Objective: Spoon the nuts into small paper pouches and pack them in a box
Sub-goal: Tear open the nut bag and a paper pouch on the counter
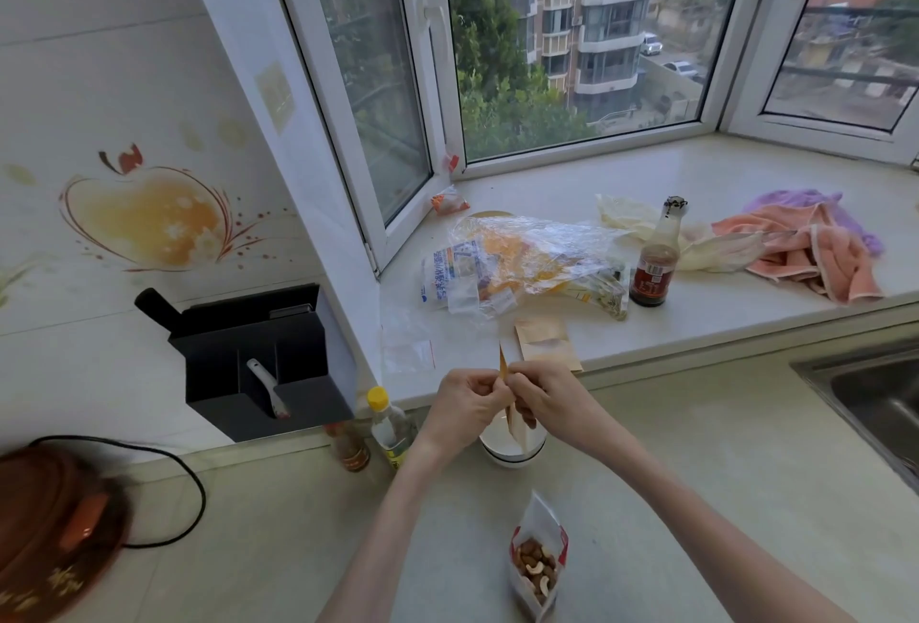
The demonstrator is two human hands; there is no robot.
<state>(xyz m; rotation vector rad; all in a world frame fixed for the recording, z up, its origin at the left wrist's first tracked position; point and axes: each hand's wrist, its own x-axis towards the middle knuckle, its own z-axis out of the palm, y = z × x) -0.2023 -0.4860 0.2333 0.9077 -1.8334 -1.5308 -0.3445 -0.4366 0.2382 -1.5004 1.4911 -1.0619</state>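
From the head camera, both hands are raised over the middle of the counter (696, 473), fingers curled and pinching one small brown paper pouch (514, 416) between them: the left hand (467, 406) grips its left side near the top, the right hand (542, 398) grips its right side, and the pouch hangs edge-on, its mouth end pointing up toward the sill. What is inside it cannot be told. Directly below the pouch and hands stands a white bowl (512, 453) on the counter; its contents are hidden by the hands. Nearer, at the bottom edge of the view, a white and red bag of nuts (537, 563) stands open, with cashews and other mixed nuts showing in its mouth. A second flat brown pouch (544, 341) lies on the windowsill (721, 185) just beyond the hands, close to the sill's near edge. Farther back on the sill a crumpled clear plastic bag (522, 259) holds orange packets, and a dark sauce bottle (654, 264) stands upright to its right, beside pink and purple cloths (815, 249). Left of the bowl, two small bottles (388, 428) stand against the wall under a black wall-mounted rack (263, 364) that holds a white spoon. A steel sink (875, 403) cuts into the counter at the far right. Bare counter lies between the nut bag and the sink.
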